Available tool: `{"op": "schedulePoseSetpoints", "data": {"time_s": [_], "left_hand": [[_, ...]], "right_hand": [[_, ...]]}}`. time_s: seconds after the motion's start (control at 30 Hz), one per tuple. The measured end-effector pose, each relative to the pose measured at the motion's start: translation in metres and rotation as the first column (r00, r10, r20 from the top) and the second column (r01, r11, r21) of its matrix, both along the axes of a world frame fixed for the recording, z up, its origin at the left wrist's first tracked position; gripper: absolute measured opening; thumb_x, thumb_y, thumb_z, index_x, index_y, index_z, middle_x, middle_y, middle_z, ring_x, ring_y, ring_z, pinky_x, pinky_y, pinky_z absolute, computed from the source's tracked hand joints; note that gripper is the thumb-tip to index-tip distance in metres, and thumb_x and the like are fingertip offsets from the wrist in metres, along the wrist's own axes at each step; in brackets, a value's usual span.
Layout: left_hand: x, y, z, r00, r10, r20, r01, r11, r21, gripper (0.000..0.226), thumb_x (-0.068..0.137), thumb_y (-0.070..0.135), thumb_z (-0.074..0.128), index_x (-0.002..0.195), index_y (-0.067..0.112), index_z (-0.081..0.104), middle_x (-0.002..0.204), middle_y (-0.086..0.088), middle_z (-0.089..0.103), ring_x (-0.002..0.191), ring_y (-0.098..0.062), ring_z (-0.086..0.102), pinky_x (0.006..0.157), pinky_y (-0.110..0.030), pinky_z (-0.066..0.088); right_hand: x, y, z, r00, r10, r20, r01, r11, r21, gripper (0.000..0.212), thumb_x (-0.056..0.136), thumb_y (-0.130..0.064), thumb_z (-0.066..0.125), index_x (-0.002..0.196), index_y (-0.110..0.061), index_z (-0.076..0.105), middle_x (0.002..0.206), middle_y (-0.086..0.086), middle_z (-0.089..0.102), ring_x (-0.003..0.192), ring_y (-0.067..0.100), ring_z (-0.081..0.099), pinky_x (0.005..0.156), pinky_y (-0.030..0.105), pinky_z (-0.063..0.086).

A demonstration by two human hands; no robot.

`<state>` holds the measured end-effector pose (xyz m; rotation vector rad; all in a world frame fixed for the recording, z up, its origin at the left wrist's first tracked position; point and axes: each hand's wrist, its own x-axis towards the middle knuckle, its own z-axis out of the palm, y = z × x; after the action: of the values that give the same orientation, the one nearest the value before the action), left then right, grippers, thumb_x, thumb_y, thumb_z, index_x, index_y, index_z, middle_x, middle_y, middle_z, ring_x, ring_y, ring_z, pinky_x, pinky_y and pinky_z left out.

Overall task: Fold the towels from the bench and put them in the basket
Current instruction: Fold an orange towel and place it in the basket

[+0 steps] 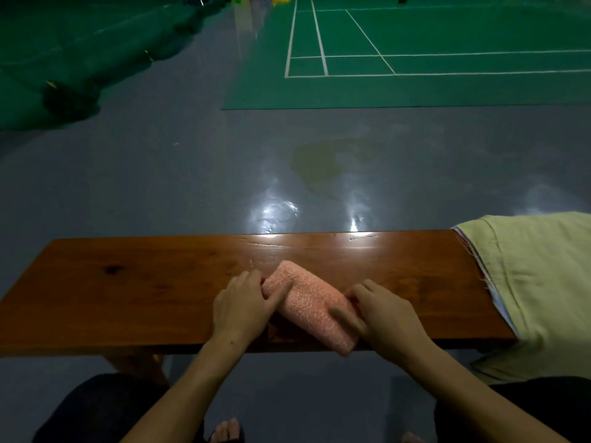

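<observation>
At lower centre, the pink towel (311, 306) is held on the counter (128, 292) by 2 hands, left (241, 303) and right (388, 314), clamped at its ends; edges should be squared evenly before lifting.

Both bare forearms are reaching forward and slightly inward. The left hand (241, 306) is lying palm down, its fingers curling around what it is holding. The right hand (383, 314) is doing the same, thumb stretching inward.
</observation>
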<state>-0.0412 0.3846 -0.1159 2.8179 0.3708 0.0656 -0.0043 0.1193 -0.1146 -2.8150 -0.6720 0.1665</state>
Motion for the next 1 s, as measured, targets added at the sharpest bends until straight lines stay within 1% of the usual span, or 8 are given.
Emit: {"op": "schedulePoseSetpoints", "data": {"time_s": [0.1, 0.2, 0.33, 0.47, 0.6, 0.73, 0.83, 1.0], "left_hand": [[0.006, 0.004, 0.009, 0.997, 0.040, -0.073, -0.053, 0.983, -0.174, 0.068, 0.081, 0.094, 0.044, 0.102, 0.033, 0.063, 0.094, 0.015, 0.064, 0.077, -0.002, 0.062, 0.064, -0.027, 0.050], [0.009, 0.014, 0.013, 0.987, -0.031, -0.159, -0.039, 0.906, -0.421, 0.055, 0.084, 0.079, 0.063, 0.097, 0.026, 0.068, 0.086, 0.004, 0.073, 0.059, -0.010, 0.071, 0.057, -0.034, 0.060], [0.013, 0.021, 0.014, 0.984, -0.103, -0.142, 0.008, 0.836, -0.549, 0.040, 0.088, 0.061, 0.073, 0.102, 0.024, 0.069, 0.096, 0.005, 0.072, 0.078, -0.011, 0.071, 0.064, -0.035, 0.060], [0.014, 0.020, 0.012, 0.989, -0.145, -0.017, 0.121, 0.879, -0.460, 0.024, 0.095, 0.054, 0.067, 0.105, 0.033, 0.061, 0.109, 0.010, 0.057, 0.102, -0.010, 0.055, 0.088, -0.035, 0.052], [0.012, 0.019, 0.025, 0.981, -0.156, 0.116, 0.194, 0.738, -0.647, 0.013, 0.101, 0.037, 0.066, 0.106, 0.027, 0.060, 0.107, 0.005, 0.063, 0.096, -0.010, 0.061, 0.079, -0.032, 0.055], [0.010, 0.017, 0.040, 0.964, -0.030, 0.264, 0.234, 0.567, -0.790, 0.012, 0.102, 0.013, 0.066, 0.111, 0.020, 0.063, 0.108, 0.001, 0.066, 0.098, -0.009, 0.067, 0.072, -0.025, 0.058], [0.013, 0.026, 0.044, 0.941, 0.107, 0.321, 0.202, 0.584, -0.786, 0.012, 0.098, 0.017, 0.072, 0.108, 0.021, 0.067, 0.104, 0.003, 0.070, 0.096, -0.009, 0.069, 0.076, -0.024, 0.058], [0.014, 0.044, 0.051, 0.882, 0.301, 0.362, 0.122, 0.596, -0.794, 0.021, 0.087, 0.026, 0.084, 0.102, 0.016, 0.073, 0.097, 0.001, 0.075, 0.090, -0.007, 0.071, 0.075, -0.025, 0.057]], "right_hand": [[0.002, 0.004, 0.005, 0.999, 0.000, -0.035, 0.000, 1.000, 0.003, 0.057, 0.088, -0.088, 0.028, 0.097, -0.038, 0.054, 0.092, -0.018, 0.054, 0.074, 0.001, 0.056, 0.066, 0.015, 0.051], [0.006, 0.008, 0.004, 0.999, 0.011, -0.053, -0.011, 1.000, -0.002, 0.065, 0.083, -0.091, 0.017, 0.095, -0.038, 0.051, 0.090, -0.018, 0.054, 0.072, 0.001, 0.056, 0.066, 0.015, 0.051], [0.013, 0.011, -0.001, 0.998, 0.004, -0.066, -0.001, 0.999, 0.050, 0.067, 0.089, -0.087, 0.018, 0.112, -0.038, 0.057, 0.104, -0.019, 0.055, 0.091, 0.000, 0.052, 0.079, 0.018, 0.049], [0.019, 0.020, 0.003, 0.984, 0.024, -0.176, 0.012, 0.980, 0.201, 0.076, 0.089, -0.088, 0.023, 0.135, -0.036, 0.055, 0.122, -0.018, 0.051, 0.110, 0.004, 0.044, 0.093, 0.024, 0.048], [0.018, 0.033, 0.009, 0.956, 0.099, -0.278, 0.029, 0.905, 0.424, 0.080, 0.088, -0.089, 0.040, 0.149, -0.037, 0.045, 0.132, -0.021, 0.051, 0.122, 0.001, 0.041, 0.100, 0.029, 0.048], [0.021, 0.043, 0.013, 0.904, 0.195, -0.381, 0.045, 0.841, 0.539, 0.063, 0.090, -0.073, 0.063, 0.140, -0.036, 0.051, 0.124, -0.019, 0.058, 0.112, 0.003, 0.059, 0.091, 0.033, 0.060], [0.021, 0.049, 0.016, 0.884, 0.252, -0.394, 0.055, 0.780, 0.623, 0.048, 0.091, -0.054, 0.075, 0.128, -0.030, 0.057, 0.117, -0.013, 0.064, 0.103, 0.004, 0.067, 0.080, 0.031, 0.063], [0.016, 0.063, 0.019, 0.912, 0.268, -0.310, 0.050, 0.679, 0.733, 0.044, 0.094, -0.039, 0.077, 0.130, -0.025, 0.057, 0.121, -0.008, 0.065, 0.109, 0.014, 0.070, 0.078, 0.037, 0.066]]}}
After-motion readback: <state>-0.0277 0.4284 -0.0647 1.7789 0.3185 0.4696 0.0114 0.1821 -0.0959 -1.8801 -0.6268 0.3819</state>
